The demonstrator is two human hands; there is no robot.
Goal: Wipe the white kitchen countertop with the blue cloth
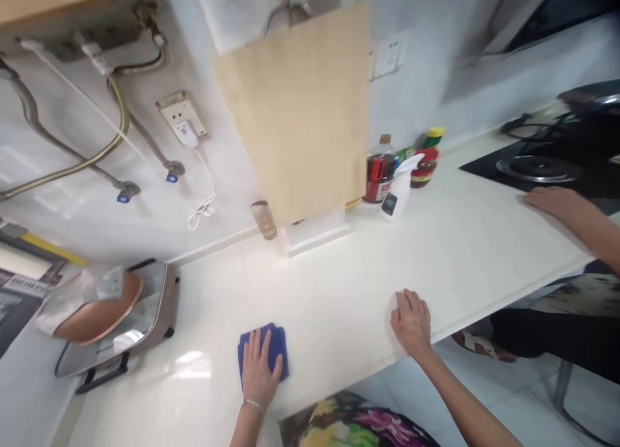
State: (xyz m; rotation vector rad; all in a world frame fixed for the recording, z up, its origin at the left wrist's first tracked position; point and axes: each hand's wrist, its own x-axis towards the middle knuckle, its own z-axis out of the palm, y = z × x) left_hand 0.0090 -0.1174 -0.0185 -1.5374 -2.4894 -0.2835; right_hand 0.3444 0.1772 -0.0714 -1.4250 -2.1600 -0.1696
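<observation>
My left hand (pixel 260 368) lies flat on a folded blue cloth (pixel 279 349) on the white countertop (pixel 334 318). Its fingers are stretched and a little apart, pressing the cloth down rather than gripping it. Farther right, near the counter's front edge, my right hand (pixel 411 321) rests on the surface with its fingers curled in. Nothing shows in it.
An electric pan (pixel 167 298) holding a copper-coloured pan (pixel 104 311) stands left. A wooden board (pixel 300 117) leans centrally; a white spray bottle (pixel 400 192) and condiments stand beside it. Another person's hand (pixel 552 200) touches the counter near the cooktop (pixel 489 166).
</observation>
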